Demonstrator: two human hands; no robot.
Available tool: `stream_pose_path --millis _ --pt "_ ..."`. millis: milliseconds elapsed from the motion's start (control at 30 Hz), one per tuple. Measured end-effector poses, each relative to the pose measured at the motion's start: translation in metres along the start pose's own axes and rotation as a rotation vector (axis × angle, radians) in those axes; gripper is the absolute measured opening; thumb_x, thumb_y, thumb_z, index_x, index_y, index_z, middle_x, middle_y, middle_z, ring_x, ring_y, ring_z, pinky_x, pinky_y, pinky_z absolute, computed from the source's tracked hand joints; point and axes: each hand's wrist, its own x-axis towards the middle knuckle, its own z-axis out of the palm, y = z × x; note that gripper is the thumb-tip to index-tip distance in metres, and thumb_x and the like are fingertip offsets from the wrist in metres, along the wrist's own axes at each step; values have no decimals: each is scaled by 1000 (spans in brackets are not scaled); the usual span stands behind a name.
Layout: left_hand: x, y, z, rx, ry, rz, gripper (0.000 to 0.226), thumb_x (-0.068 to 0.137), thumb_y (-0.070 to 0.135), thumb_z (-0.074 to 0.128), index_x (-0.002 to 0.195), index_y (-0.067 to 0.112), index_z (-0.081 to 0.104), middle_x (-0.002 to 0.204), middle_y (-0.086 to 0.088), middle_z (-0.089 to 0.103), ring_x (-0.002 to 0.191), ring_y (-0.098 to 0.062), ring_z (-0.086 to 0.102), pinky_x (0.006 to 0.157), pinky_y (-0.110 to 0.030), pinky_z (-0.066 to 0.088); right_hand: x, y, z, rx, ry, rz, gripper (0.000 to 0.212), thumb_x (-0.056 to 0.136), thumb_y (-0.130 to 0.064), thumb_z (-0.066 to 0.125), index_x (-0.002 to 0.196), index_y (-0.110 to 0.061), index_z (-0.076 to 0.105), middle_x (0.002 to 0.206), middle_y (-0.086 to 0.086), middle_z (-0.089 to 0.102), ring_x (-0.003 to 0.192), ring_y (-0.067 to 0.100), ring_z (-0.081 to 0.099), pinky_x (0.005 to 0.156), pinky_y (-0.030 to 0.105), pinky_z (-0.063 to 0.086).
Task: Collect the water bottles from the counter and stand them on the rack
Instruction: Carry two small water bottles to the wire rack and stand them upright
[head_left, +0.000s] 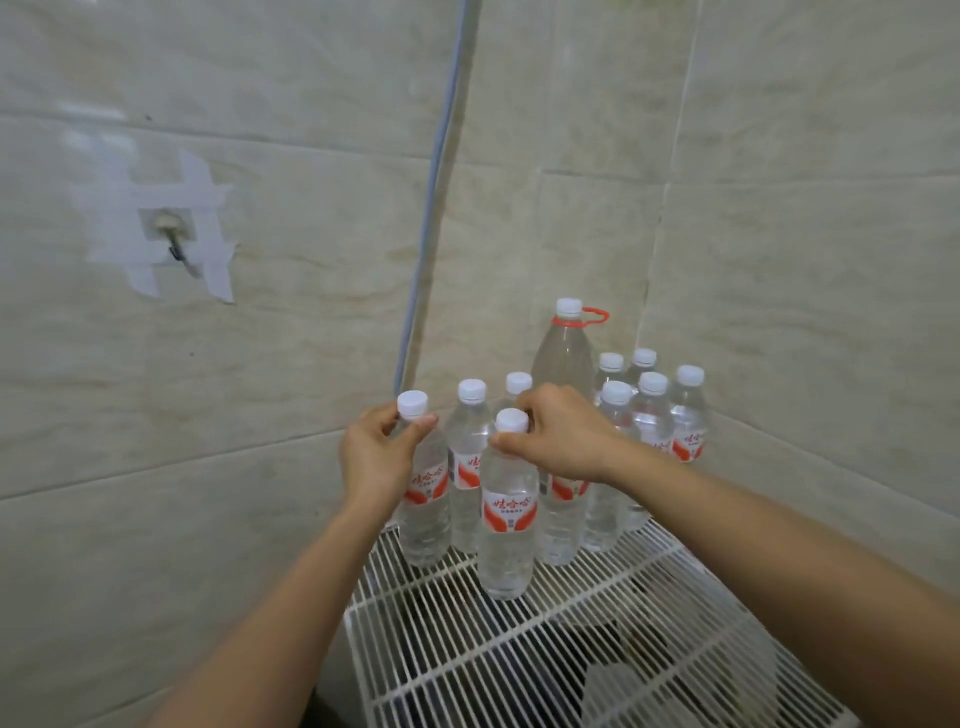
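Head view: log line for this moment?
left hand: grips left bottle neck | right hand: grips front bottle neck | both bottles upright on rack | other bottles standing behind

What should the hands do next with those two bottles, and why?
Probably let go. The left hand grips the leftmost bottle by its neck and the right hand grips the front bottle, and both seem to stand upright on the white rack already.

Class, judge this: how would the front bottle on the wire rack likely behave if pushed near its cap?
The front bottle looks full, so probably heavy for its size and fairly stiff. Tall and narrow on the wire rack, it would likely tip, not slide.
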Motion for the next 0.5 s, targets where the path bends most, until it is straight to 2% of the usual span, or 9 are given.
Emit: stream_pose_path --millis 167,333,500 --pt "11 -3 9 17 10 -18 29 77 32 74 103 20 72 99 0 71 93 -18 65 85 -42 54 13 9 1 -44 -32 -7 39 82 -43 67 65 -18 43 69 1 50 71 26 56 60 36 43" --pt "17 -5 12 -7 27 -36 19 79 30 74 97 25 72 94 -1 70 91 -18 65 80 -37 54 19 15 2 -77 -38 -25 38 83 -43 67 67 -19 42 69 2 50 69 25 54 55 33 38" --pt "18 -4 15 19 32 -42 30 79 32 73 107 21 71 100 -1 70 95 -19 64 84 -39 53 24 15 2 -109 -34 -32 39 84 -42 68 68 -20 41 70 2 51 72 27 54 58 34 39"
